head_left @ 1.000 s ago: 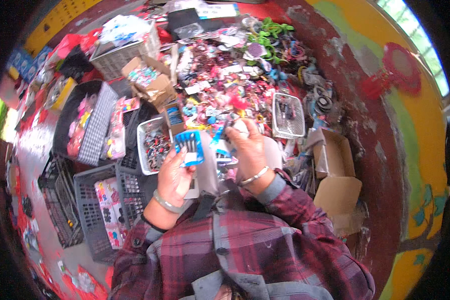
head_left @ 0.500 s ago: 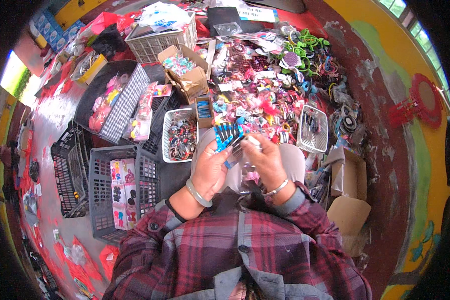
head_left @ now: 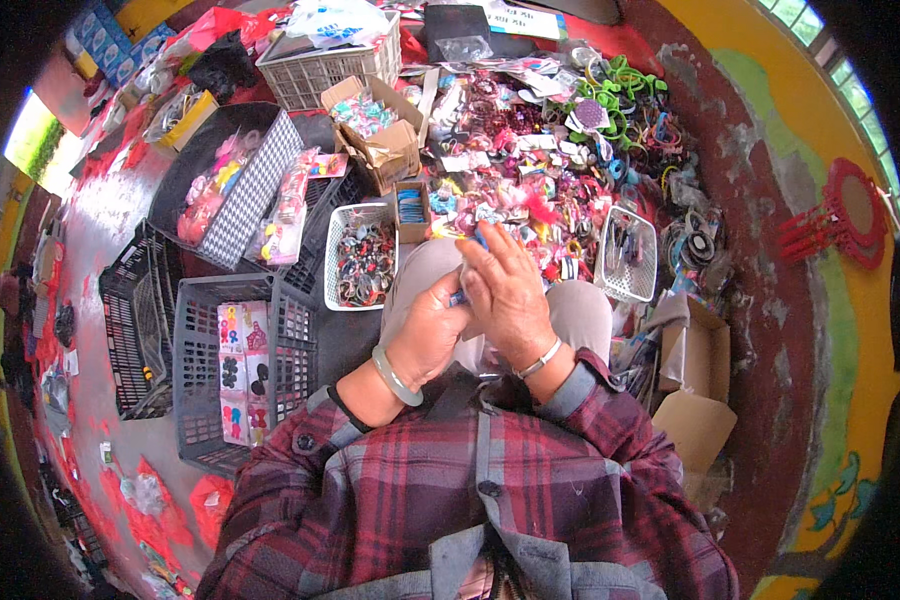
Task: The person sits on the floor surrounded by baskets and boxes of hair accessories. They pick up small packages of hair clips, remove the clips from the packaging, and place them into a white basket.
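Observation:
Above my lap, my left hand is closed with its thumb and fingers on a blue card. My right hand lies over the card from the right, its fingers bent across it and pressing on it. Only small blue bits show between and beyond the fingers; the rest is hidden. Just ahead of my left knee stands a small cardboard box with blue cards in it. Beside it, a white basket holds many small dark and red hair ties.
A large heap of hair accessories spreads ahead. Another white basket stands right, near an open cardboard box. At left are a grey crate with carded clips, a black crate and a checked box.
My right hand has moved up and over the blue card, which was fanned out with dark strips showing and is now mostly covered. My left hand keeps its hold.

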The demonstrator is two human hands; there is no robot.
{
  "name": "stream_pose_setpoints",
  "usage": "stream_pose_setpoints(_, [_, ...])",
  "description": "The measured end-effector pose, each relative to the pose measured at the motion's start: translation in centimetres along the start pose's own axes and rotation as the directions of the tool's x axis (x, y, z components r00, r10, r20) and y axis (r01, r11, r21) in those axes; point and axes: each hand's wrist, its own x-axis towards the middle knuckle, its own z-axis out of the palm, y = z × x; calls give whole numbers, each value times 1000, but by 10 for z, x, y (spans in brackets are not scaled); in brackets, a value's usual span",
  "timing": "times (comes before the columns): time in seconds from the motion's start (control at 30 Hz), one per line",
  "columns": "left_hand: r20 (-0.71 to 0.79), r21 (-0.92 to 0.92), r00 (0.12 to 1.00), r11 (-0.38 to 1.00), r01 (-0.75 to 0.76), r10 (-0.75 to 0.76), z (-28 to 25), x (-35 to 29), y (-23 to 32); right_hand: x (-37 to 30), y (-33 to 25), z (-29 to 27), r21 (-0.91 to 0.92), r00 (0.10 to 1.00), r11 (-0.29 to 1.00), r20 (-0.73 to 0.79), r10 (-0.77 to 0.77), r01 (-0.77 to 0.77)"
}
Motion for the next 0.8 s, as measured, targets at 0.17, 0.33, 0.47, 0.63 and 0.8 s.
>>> stream_pose_setpoints(0.17, [32, 3, 999, 1000, 28, -28, 2, -5, 1, 7, 13, 5, 256, 946, 915, -9, 324, -311])
stream_pose_setpoints(0.33, [81, -46, 997, 999, 11, -7, -14, -4, -5, 10, 48, -5, 630, 634, 311, 384, 671, -712])
stream_pose_setpoints(0.47, [124, -138, 992, 990, 19, -2, -6, -1, 18, 6, 55, -27, 735, 791, 448, 194, 581, -509])
stream_pose_setpoints(0.63, [83, 100, 997, 995, -12, 4, -6, 0, 6, 5, 11, -6, 100, 999, 995, 52, -3, -2])
stream_pose_setpoints(0.8, [108, 122, 994, 992, -38, 25, -16, -1, -1, 14, 14, 3, 407, 915, 819, 164, 369, -403])
